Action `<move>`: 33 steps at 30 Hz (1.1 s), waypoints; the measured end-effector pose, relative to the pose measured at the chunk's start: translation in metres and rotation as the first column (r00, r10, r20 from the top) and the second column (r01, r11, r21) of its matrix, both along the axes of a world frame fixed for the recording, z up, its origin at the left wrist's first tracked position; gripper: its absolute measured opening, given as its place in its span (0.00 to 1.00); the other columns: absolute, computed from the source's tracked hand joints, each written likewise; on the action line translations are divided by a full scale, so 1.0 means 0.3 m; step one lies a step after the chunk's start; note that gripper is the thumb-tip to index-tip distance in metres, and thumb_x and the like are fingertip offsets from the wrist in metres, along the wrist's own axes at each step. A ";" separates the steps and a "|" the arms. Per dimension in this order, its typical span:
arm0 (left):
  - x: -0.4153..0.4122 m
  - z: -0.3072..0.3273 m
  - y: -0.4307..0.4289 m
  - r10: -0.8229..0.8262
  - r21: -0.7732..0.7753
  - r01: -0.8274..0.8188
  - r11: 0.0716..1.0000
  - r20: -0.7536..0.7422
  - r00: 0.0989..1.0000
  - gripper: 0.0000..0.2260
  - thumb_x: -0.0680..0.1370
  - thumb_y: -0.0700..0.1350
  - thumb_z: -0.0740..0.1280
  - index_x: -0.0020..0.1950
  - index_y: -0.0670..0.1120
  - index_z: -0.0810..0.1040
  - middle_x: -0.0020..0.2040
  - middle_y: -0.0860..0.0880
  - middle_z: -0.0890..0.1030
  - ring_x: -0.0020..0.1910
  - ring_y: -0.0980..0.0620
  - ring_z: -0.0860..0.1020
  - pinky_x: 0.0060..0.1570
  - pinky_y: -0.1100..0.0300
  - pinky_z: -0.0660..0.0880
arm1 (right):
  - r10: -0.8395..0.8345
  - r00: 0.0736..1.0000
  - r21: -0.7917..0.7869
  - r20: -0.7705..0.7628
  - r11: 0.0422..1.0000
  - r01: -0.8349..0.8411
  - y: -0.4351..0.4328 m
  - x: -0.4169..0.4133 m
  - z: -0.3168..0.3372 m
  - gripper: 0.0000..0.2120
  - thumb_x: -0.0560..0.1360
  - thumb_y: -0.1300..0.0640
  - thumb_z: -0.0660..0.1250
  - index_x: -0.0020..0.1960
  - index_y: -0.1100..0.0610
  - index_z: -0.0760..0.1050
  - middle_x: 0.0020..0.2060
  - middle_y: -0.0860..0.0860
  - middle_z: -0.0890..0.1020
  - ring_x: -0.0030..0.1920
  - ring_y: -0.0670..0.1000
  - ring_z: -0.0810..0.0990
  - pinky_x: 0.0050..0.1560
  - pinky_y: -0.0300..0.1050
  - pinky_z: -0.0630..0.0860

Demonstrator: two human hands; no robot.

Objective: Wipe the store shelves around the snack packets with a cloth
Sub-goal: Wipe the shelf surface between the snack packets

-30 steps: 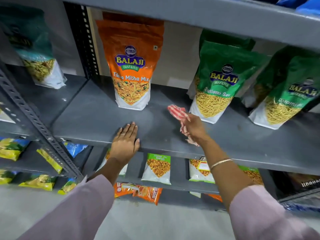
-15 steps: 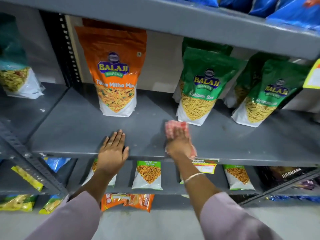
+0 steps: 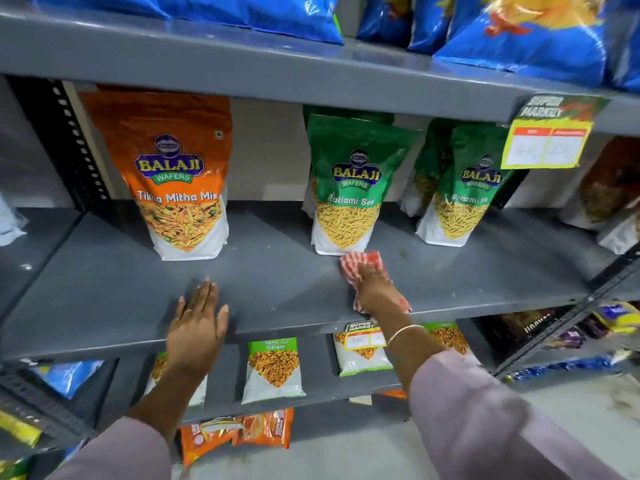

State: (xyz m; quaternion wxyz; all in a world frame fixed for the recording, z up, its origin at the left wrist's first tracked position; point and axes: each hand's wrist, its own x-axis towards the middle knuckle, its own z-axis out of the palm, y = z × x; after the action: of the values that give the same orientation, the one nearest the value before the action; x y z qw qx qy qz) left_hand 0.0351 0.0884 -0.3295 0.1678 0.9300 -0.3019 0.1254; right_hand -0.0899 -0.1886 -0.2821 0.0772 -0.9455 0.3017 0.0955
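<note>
I am pressing my right hand down on a red-and-white striped cloth, my fingers bunched together on top of it so the cloth is sitting flat on the grey metal shelf. The cloth's far edge is lying just in front of the green Ratlami Sev packet, touching or nearly touching its white base; I cannot tell which. My left hand is resting palm down near the shelf's front edge, fingers straight and held close together, thumb angled out to the side, holding nothing. It is sitting in front of the orange Tikha Mitha Mix packet, well apart from it. A 2nd green packet is standing upright to the right of the first. A yellow price tag is hanging from the shelf above, where blue packets are lying. Smaller snack packets are lying on the shelf below my hands.
</note>
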 end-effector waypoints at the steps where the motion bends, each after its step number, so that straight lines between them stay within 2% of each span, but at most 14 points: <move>1: -0.021 0.023 -0.058 -0.016 -0.020 0.016 1.000 -0.003 1.000 0.25 0.76 0.49 0.52 0.59 0.33 0.78 0.60 0.36 0.79 0.57 0.38 0.79 0.62 0.44 0.69 | 0.003 1.000 0.009 -0.026 1.000 -0.003 0.039 0.007 0.018 0.41 0.76 0.62 0.64 0.78 0.56 0.40 0.78 0.48 0.43 0.79 0.54 0.42 0.78 0.41 0.50; 3: -0.082 0.068 -0.207 -0.072 -0.043 0.073 0.996 0.005 0.997 0.26 0.76 0.51 0.52 0.60 0.33 0.78 0.60 0.36 0.78 0.57 0.39 0.79 0.58 0.42 0.71 | 0.018 1.000 0.028 0.026 0.999 -0.018 0.069 0.028 0.018 0.44 0.74 0.57 0.68 0.78 0.53 0.41 0.79 0.49 0.42 0.78 0.52 0.37 0.78 0.46 0.44; 6: -0.205 0.103 -0.431 -0.148 0.001 0.148 0.989 -0.009 0.989 0.32 0.81 0.56 0.44 0.60 0.35 0.78 0.61 0.38 0.79 0.58 0.41 0.79 0.57 0.43 0.73 | 0.013 0.999 0.071 0.038 0.997 -0.015 -0.054 -0.021 -0.010 0.44 0.73 0.57 0.68 0.79 0.51 0.42 0.79 0.48 0.41 0.79 0.50 0.40 0.79 0.50 0.49; 8: -0.290 0.083 -0.541 -0.191 0.051 0.193 0.980 -0.030 0.981 0.36 0.82 0.57 0.38 0.59 0.36 0.80 0.60 0.40 0.80 0.57 0.43 0.80 0.55 0.44 0.75 | -0.106 0.992 0.065 0.064 0.993 0.102 -0.145 -0.105 -0.010 0.39 0.76 0.56 0.63 0.79 0.51 0.44 0.79 0.48 0.43 0.79 0.49 0.42 0.78 0.50 0.48; 10: -0.359 0.053 -0.621 -0.204 0.097 0.210 0.973 -0.066 0.977 0.38 0.82 0.58 0.36 0.57 0.37 0.81 0.59 0.41 0.81 0.56 0.44 0.81 0.53 0.45 0.76 | -0.134 0.987 0.030 0.093 0.991 0.131 -0.219 -0.159 -0.026 0.35 0.78 0.56 0.59 0.79 0.52 0.44 0.79 0.49 0.44 0.79 0.50 0.42 0.77 0.51 0.45; 13: -0.420 0.012 -0.700 -0.159 0.158 0.179 0.971 -0.129 0.979 0.39 0.82 0.59 0.36 0.56 0.36 0.81 0.57 0.40 0.81 0.54 0.45 0.81 0.51 0.45 0.77 | 0.049 0.991 0.004 0.123 0.999 -0.050 -0.257 -0.181 -0.056 0.31 0.81 0.55 0.53 0.78 0.52 0.42 0.79 0.49 0.44 0.79 0.51 0.41 0.77 0.54 0.44; 15: -0.441 0.006 -0.730 -0.119 0.187 0.146 0.972 -0.150 0.982 0.39 0.81 0.59 0.36 0.56 0.35 0.81 0.57 0.40 0.82 0.54 0.44 0.81 0.51 0.44 0.77 | 0.168 0.980 -0.016 0.104 0.986 -0.167 -0.291 -0.188 -0.063 0.30 0.81 0.54 0.51 0.78 0.52 0.41 0.79 0.49 0.43 0.79 0.51 0.40 0.77 0.55 0.42; 19: -0.449 0.004 -0.750 -0.081 0.218 0.114 0.969 -0.152 0.985 0.39 0.81 0.60 0.37 0.57 0.36 0.81 0.58 0.40 0.81 0.56 0.44 0.80 0.54 0.45 0.76 | -0.064 0.989 0.021 0.135 0.998 0.061 -0.380 -0.194 -0.061 0.33 0.80 0.54 0.54 0.78 0.55 0.39 0.79 0.54 0.42 0.78 0.56 0.41 0.78 0.56 0.42; 23: -0.449 0.007 -0.745 -0.085 0.211 0.113 0.971 -0.138 0.987 0.37 0.81 0.59 0.39 0.58 0.37 0.80 0.59 0.40 0.81 0.57 0.44 0.80 0.55 0.47 0.75 | 0.101 0.981 -0.008 0.164 0.995 -0.102 -0.403 -0.187 -0.074 0.34 0.78 0.55 0.57 0.78 0.55 0.42 0.79 0.53 0.45 0.79 0.55 0.44 0.79 0.52 0.46; 26: -0.451 0.011 -0.746 -0.087 0.202 0.111 0.973 -0.123 0.989 0.31 0.81 0.57 0.46 0.59 0.37 0.80 0.59 0.41 0.81 0.57 0.44 0.80 0.56 0.46 0.75 | 0.069 0.983 0.013 0.169 0.997 -0.072 -0.433 -0.160 -0.066 0.32 0.80 0.54 0.55 0.78 0.55 0.43 0.79 0.52 0.46 0.79 0.54 0.44 0.79 0.51 0.46; 29: -0.446 -0.002 -0.748 -0.095 0.182 0.111 0.977 -0.096 0.991 0.28 0.75 0.56 0.53 0.59 0.37 0.79 0.59 0.41 0.80 0.58 0.44 0.80 0.56 0.46 0.74 | -0.009 0.983 0.023 0.185 1.000 0.005 -0.419 -0.112 -0.072 0.28 0.82 0.54 0.50 0.78 0.55 0.43 0.79 0.53 0.46 0.79 0.55 0.43 0.79 0.52 0.45; 31: -0.471 -0.014 -0.731 -0.093 0.175 0.109 0.979 -0.098 0.991 0.28 0.76 0.56 0.52 0.59 0.38 0.80 0.60 0.41 0.80 0.58 0.44 0.80 0.60 0.51 0.72 | 0.059 0.979 0.021 0.197 0.998 -0.064 -0.403 -0.102 -0.079 0.28 0.82 0.54 0.50 0.78 0.56 0.44 0.79 0.53 0.47 0.79 0.56 0.44 0.78 0.53 0.46; 33: -0.511 -0.023 -0.697 -0.082 0.169 0.096 0.981 -0.087 0.993 0.32 0.81 0.58 0.44 0.60 0.38 0.79 0.60 0.41 0.80 0.58 0.44 0.79 0.63 0.52 0.63 | 0.124 0.972 0.051 0.198 0.989 -0.136 -0.401 -0.109 -0.093 0.27 0.82 0.53 0.50 0.78 0.56 0.46 0.79 0.53 0.49 0.79 0.56 0.46 0.78 0.53 0.48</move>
State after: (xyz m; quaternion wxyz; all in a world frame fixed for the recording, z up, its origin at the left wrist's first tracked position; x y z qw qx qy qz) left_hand -0.1183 -0.1206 -0.3365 0.1038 0.9309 -0.3459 0.0541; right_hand -0.1226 -0.3089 -0.3100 0.1300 -0.9651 0.2269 0.0173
